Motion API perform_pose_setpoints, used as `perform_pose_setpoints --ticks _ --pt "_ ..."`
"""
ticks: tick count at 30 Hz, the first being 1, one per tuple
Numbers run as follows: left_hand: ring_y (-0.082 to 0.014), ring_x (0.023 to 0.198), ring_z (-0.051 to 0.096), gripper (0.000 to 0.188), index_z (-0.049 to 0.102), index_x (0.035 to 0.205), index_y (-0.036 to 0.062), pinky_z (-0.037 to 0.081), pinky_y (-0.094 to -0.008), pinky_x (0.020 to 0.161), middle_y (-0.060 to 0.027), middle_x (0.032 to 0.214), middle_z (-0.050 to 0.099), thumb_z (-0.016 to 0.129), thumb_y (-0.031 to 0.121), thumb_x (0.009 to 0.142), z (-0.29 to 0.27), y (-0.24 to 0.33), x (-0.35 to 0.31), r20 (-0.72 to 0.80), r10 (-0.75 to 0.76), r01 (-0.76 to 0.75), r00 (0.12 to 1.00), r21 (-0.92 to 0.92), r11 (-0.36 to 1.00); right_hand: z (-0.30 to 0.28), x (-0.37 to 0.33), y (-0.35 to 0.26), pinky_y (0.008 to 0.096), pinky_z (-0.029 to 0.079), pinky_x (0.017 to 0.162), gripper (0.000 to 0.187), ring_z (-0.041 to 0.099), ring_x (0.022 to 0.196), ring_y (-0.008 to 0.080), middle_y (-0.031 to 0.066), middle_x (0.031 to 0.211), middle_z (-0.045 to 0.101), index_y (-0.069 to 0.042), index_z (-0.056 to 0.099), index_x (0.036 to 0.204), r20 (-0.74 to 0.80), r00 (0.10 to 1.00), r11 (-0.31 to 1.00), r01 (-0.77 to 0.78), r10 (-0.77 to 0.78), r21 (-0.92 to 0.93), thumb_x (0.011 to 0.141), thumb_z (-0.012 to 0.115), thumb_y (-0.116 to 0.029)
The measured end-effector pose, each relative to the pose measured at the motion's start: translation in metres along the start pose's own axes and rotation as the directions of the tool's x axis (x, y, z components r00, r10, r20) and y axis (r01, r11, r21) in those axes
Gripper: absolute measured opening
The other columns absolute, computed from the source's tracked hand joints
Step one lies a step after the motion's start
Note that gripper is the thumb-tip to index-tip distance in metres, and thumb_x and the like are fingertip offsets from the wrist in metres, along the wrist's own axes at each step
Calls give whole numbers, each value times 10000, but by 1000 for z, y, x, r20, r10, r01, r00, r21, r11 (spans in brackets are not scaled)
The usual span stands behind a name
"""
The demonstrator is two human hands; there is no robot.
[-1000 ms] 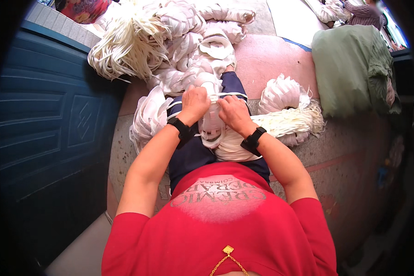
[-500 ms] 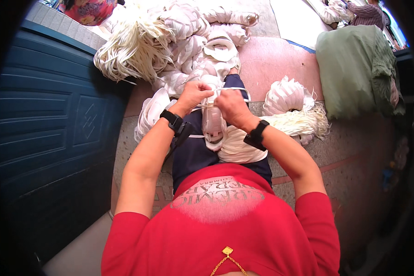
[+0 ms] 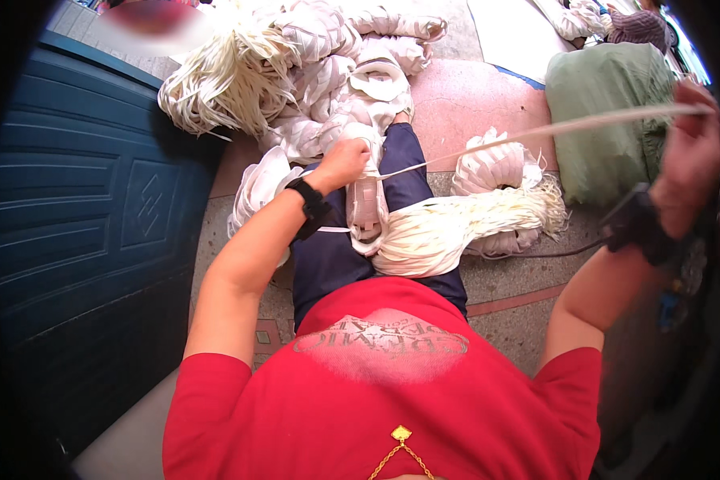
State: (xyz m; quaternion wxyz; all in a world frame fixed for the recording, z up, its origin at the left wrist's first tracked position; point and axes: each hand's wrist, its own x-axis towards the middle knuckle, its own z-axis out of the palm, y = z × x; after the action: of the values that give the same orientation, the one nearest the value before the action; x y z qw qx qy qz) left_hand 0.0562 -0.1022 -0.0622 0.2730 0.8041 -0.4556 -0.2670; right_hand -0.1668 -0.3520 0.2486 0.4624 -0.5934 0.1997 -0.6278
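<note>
A pale pink-white bundle of flat strips (image 3: pixel 366 210) lies lengthwise between my legs. My left hand (image 3: pixel 346 162) is closed at its upper end, its fingers curled and partly hidden. From there a narrow white strip (image 3: pixel 568 126) runs taut up to the far right. The strip's other end is in my right hand (image 3: pixel 690 156), raised and smeared by motion, well away from the bundle. Across my right thigh lies a hank of loose cream strips (image 3: pixel 432 236). Behind it sits a coiled pinkish-white bundle (image 3: pixel 492 168); another white coil (image 3: pixel 256 188) rests by my left leg.
A heap of similar bundles (image 3: pixel 320 76) with a hank of loose strips (image 3: pixel 224 84) rises beyond my feet. A dark blue panelled door (image 3: pixel 72 176) stands at the left. At the right is a large green sack (image 3: pixel 604 120), with another person (image 3: pixel 640 28) behind it.
My right hand has swung from the bundle far out to the right, drawing the white strip out straight. My left hand stays at the bundle's upper end, now curled tighter.
</note>
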Motion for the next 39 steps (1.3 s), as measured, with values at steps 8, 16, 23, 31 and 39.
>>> perform_pose_setpoints --ticks 8,16,23,31,39 --pt "-300 776 528 292 539 1017 48 429 -376 714 -116 758 583 557 47 725 -10 -25 -46 -36 128 -119 991 189 975 46 -224 153 189 252 358 102 341 437 16 -87 576 404 -132 550 787 665 21 366 -848 746 -384 803 565 -232" --pt "-161 618 500 299 512 1064 47 428 -286 588 -68 669 526 553 80 770 -19 -18 -49 -29 -101 96 994 -156 983 77 -335 193 311 437 489 192 550 530 175 108 622 563 7 578 853 585 110 529 -582 804 -618 800 444 -120" --pt "-61 607 445 227 527 1024 12 379 -208 538 8 684 489 521 114 821 -23 -21 -52 29 -197 195 980 -345 918 90 -340 205 422 452 718 244 579 793 367 228 806 590 11 547 938 585 128 598 -201 801 -776 762 413 -93" --pt "-60 589 418 272 510 1035 -2 352 -195 519 19 674 467 500 43 767 -39 -13 -52 163 -374 379 913 -677 631 84 -300 168 390 454 598 187 579 672 343 212 702 568 -7 573 726 507 -29 466 -349 862 -813 761 438 -131" --pt "-85 608 474 370 465 1095 3 360 -200 533 -26 658 510 444 14 726 -37 1 -38 218 -389 440 895 -578 687 58 -43 0 222 163 383 244 190 397 62 -42 490 232 -118 325 606 838 519 373 -820 167 433 836 382 -61"
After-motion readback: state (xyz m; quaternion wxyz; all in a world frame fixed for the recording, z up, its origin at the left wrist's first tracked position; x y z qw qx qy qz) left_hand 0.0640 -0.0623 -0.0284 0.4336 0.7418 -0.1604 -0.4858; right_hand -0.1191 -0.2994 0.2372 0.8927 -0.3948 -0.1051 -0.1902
